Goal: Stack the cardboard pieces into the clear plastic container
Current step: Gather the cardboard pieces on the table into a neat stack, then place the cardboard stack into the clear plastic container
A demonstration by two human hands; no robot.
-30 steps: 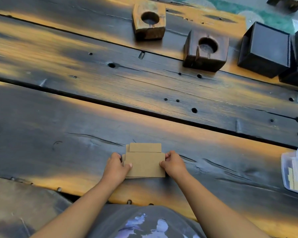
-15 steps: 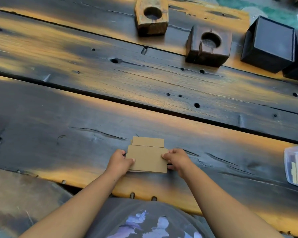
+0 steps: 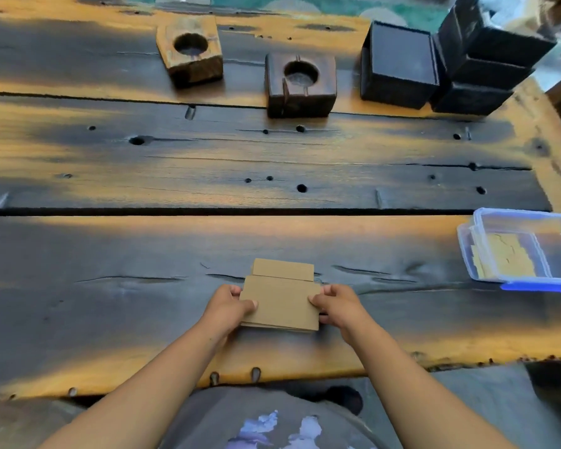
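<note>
The scorched plank table [image 3: 110,254] carried two bored wooden blocks [image 3: 300,84] and black boxes [image 3: 400,64] along its far edge. Over the preceding second the cardboard pieces [image 3: 280,303] had not left their place near the front edge; only the view had swung, bringing the clear plastic container [image 3: 518,247] fully into sight, well apart to the right. The left hand [image 3: 227,306] and right hand [image 3: 337,304] remained clamped on the pile's opposite sides, one offset piece protruding behind. Cardboard already lay inside the container. Judgement: the pile was gripped for transfer, not yet lifted.
</note>
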